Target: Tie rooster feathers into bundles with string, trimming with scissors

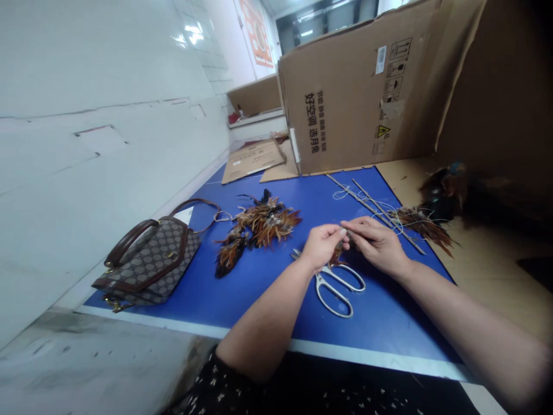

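My left hand (322, 245) is closed in a pinch, with a brown feather (336, 255) hanging below its fingertips. Close against it, my right hand (375, 239) also pinches; what lies between its fingers is too small and covered to make out. Silver scissors (334, 297) lie under my hands on the blue mat, their blades partly hidden by my left hand. Left of my hands is a loose pile of brown and black feathers (270, 222). Beyond my right hand lie thin sticks (367, 204) with pale thread (343, 193) looped about them.
A patterned handbag (151, 259) stands on the left of the blue mat (259, 294). More feathers (427, 227) lie at the right edge, with a dark feathery bunch (444, 187) behind. A large cardboard box (345, 109) and flat cardboard (253, 161) stand at the back.
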Tool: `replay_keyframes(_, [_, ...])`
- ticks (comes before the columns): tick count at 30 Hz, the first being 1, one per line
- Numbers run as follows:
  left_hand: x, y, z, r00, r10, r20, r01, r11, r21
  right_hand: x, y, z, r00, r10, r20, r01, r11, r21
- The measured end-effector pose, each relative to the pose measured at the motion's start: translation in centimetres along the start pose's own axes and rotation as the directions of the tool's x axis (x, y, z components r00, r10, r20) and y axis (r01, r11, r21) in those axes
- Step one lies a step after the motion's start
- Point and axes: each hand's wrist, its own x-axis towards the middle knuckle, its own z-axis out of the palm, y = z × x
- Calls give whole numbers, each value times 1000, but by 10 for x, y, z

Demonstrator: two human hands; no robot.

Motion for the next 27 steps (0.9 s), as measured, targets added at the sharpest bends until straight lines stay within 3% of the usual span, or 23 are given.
replay_keyframes(4, [1,-2,0,999,29,-33,-27,998,51,0,-4,0,998,67,22,-68,997,33])
replay_keyframes(7, [3,-3,1,995,79,-59,-78,997,22,-2,-7,3,983,185,14,-186,979,81])
replay_keyframes(11, [6,-1,0,944,281,-172,-276,960,53,-3,-9,7,896,441,41,-438,870,226])
replay_keyframes(13, [6,-1,-1,934,307,-184,-301,952,61,-2,-10,7,852,513,101,-518,801,300])
replay_keyframes(20, [3,-4,4,980,182,-77,-193,965,-178,3,-16,4,821,456,343,-568,706,424])
replay_keyframes(27, [-2,-1,6,985,15,172,36,957,-287,2,-13,1,807,453,380,-591,618,518])
